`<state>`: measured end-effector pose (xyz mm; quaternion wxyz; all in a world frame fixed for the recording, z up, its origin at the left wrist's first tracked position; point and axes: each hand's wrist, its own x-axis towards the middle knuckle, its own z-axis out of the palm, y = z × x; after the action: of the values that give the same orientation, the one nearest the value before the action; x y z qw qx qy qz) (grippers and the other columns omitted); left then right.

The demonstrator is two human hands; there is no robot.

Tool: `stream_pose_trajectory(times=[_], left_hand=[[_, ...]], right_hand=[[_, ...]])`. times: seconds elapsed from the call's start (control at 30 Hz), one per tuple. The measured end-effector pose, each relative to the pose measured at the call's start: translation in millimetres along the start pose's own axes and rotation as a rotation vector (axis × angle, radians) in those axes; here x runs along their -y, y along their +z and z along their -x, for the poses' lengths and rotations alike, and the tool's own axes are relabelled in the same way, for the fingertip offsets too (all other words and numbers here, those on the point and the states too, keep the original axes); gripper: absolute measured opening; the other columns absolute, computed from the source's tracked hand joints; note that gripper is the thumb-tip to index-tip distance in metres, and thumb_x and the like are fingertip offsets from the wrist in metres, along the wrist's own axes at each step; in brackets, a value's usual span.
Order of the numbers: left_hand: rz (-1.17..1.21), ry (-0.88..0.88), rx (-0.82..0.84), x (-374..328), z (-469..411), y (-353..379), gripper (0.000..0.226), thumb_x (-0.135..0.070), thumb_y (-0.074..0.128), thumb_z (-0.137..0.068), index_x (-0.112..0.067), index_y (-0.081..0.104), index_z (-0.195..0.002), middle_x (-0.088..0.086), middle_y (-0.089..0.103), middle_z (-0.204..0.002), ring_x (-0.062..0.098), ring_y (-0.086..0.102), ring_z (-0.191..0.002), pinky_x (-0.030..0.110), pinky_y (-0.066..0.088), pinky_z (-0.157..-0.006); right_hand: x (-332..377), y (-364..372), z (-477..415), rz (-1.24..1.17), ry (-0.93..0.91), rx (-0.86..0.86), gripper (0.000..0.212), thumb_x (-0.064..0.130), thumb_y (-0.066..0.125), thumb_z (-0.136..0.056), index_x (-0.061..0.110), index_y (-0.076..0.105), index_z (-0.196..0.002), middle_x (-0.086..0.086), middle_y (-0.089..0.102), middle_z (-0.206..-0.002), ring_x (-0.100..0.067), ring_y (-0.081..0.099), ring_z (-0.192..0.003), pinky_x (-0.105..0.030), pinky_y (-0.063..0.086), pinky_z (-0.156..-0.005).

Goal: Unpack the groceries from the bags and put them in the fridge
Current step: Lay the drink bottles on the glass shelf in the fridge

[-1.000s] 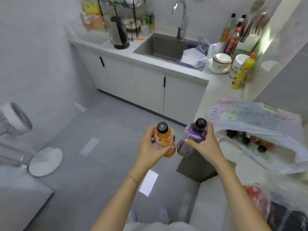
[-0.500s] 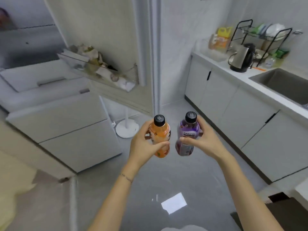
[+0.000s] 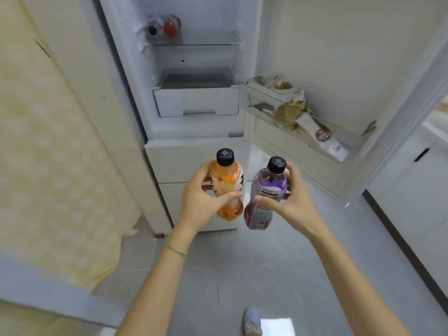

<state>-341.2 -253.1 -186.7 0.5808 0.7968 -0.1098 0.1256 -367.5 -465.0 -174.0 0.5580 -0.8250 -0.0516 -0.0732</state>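
Observation:
An orange drink bottle point(image 3: 228, 183) with a black cap is upright in my left hand point(image 3: 201, 202). Beside it, a purple drink bottle point(image 3: 266, 192) with a black cap is held in my right hand point(image 3: 291, 202), tilted slightly. Both bottles hang in front of the open fridge point(image 3: 194, 69), below its lit compartment. A glass shelf point(image 3: 191, 42) near the top carries a clear bag with a red item point(image 3: 164, 27). Under it sits a white drawer point(image 3: 196, 100).
The fridge door point(image 3: 339, 57) stands open to the right; its door rack point(image 3: 291, 132) holds several packets. A pale yellow dotted cloth point(image 3: 55, 166) hangs on the left. White cabinets point(image 3: 417, 178) line the right. Grey tiled floor point(image 3: 242, 263) lies below, with my shoe point(image 3: 252, 321) on it.
My view has swung left from the kitchen counter and bags to face the open fridge. Both hands have kept hold of their bottles throughout.

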Motion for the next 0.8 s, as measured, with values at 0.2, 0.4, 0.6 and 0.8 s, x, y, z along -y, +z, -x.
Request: stream_pose_trajectory(times=[0.2,0.4,0.6,0.8], left_hand=[[-0.047,0.008,-0.069,23.5,-63.4,-49.9,0.081,-0.037,0.090,-0.061,-0.035,0.051,-0.132,-0.019,0.062,-0.122,0.004,0.059,-0.113,0.036,0.052,-0.096],[-0.124,0.022,-0.127,43.8,-144.9,-77.8,0.084,-0.043,0.088,-0.062,-0.037,0.046,-0.136,-0.019,0.058,-0.129,0.005,0.055,-0.119,0.038,0.051,-0.098],[-0.187,0.071,-0.110,53.8,-237.1,-93.8,0.080,-0.039,0.086,-0.067,-0.036,0.045,-0.135,-0.016,0.057,-0.130,0.009,0.054,-0.120,0.041,0.051,-0.098],[-0.173,0.130,-0.132,60.1,-317.7,-104.0,0.079,-0.040,0.086,-0.067,-0.041,0.043,-0.133,-0.019,0.056,-0.129,0.006,0.054,-0.120,0.040,0.050,-0.099]], right_hand=[[16.3,50.2,-85.2,0.015,-0.088,0.031,0.069,0.024,0.083,-0.072,0.044,0.038,-0.121,0.032,0.054,-0.110,0.011,0.059,-0.096,-0.013,0.049,-0.074],[24.6,84.3,-180.4,-0.014,-0.171,0.072,0.067,0.030,0.083,-0.072,0.037,0.044,-0.125,0.023,0.058,-0.114,-0.003,0.062,-0.102,-0.031,0.056,-0.083],[37.4,104.1,-279.3,-0.021,-0.235,0.070,0.065,0.030,0.082,-0.072,0.040,0.041,-0.122,0.030,0.054,-0.106,0.000,0.060,-0.097,-0.031,0.057,-0.082],[56.1,106.1,-358.0,-0.036,-0.293,0.032,0.066,0.025,0.082,-0.072,0.044,0.040,-0.119,0.032,0.054,-0.104,0.005,0.059,-0.097,-0.018,0.050,-0.076]])
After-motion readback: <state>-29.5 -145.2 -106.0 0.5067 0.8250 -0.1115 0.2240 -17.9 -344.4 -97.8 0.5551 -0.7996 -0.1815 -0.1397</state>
